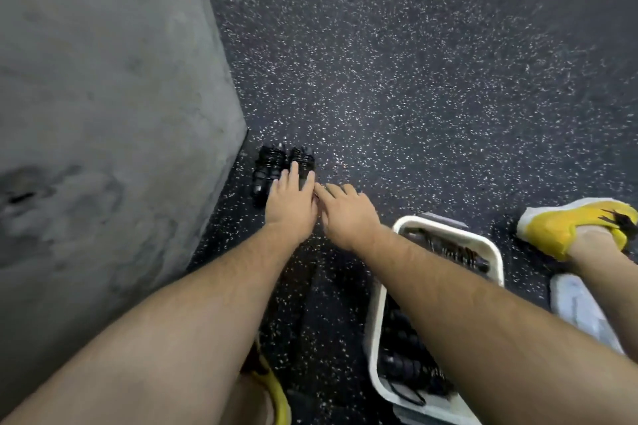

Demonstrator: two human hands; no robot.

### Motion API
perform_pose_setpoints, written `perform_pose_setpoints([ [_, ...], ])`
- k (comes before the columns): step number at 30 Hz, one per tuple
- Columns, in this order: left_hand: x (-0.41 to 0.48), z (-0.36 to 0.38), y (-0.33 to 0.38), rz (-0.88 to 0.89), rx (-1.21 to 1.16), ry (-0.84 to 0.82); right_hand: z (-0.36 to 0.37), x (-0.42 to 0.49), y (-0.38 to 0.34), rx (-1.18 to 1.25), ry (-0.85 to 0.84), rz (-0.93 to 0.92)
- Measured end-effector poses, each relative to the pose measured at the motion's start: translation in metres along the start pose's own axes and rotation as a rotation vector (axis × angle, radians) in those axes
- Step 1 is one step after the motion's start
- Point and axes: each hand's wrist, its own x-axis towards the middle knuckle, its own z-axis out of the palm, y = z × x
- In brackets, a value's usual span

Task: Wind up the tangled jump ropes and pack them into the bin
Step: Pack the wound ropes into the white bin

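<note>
Ropes (269, 167), wound into two black bundles, lie side by side on the floor (414, 79). They sit right at the bottom corner of the gray wall (103, 79). The floor is dark with little white specks.

The left hand (293, 198) reaches out to the bundles. Its fingers are straight and close together. The fingertips lie on top of the bundle that is farther from the wall. The other bundle is just beside the hand, and no hand touches it.

The right hand (348, 214) is next to the left hand and touches its side. Its fingers point toward the left hand and bend a little. I cannot tell if they hold anything.

The bin (374, 328) is white and stands on the floor under the right arm, near the hands. More black ropes lie inside it.

A yellow shoe (566, 228) is on a foot past the bin, by the right edge. A white thing (580, 307) lies beside the bin there, too blurry to tell what it is.
</note>
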Motion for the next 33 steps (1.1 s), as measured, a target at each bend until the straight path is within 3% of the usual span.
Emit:
perform_pose_setpoints([
  [5, 0.024, 0.038, -0.026, -0.091, 0.047, -0.142, 0.029, 0.020, -0.008, 0.011, -0.103, -0.011],
  [11, 0.036, 0.037, -0.013, -0.073, -0.010, 0.103, 0.040, 0.016, -0.006, 0.035, -0.100, 0.058],
  [17, 0.020, 0.041, -0.025, 0.051, -0.048, 0.133, 0.030, 0.001, -0.001, 0.001, -0.112, 0.091],
  [20, 0.002, 0.044, -0.018, 0.095, -0.267, 0.047, 0.024, -0.012, 0.001, 0.001, -0.108, 0.100],
  [22, -0.012, 0.049, -0.006, 0.010, -0.530, -0.015, 0.020, -0.024, 0.004, 0.003, -0.106, 0.110],
  [26, -0.031, 0.049, 0.020, -0.185, -0.911, 0.080, 0.012, -0.049, 0.011, -0.008, -0.078, 0.105],
  [30, -0.043, 0.011, 0.037, -0.161, -1.032, 0.209, -0.010, -0.073, 0.027, -0.032, 0.008, 0.079],
  [33, -0.045, -0.034, 0.040, 0.002, -1.035, 0.285, -0.033, -0.089, 0.038, -0.051, 0.131, 0.068],
])
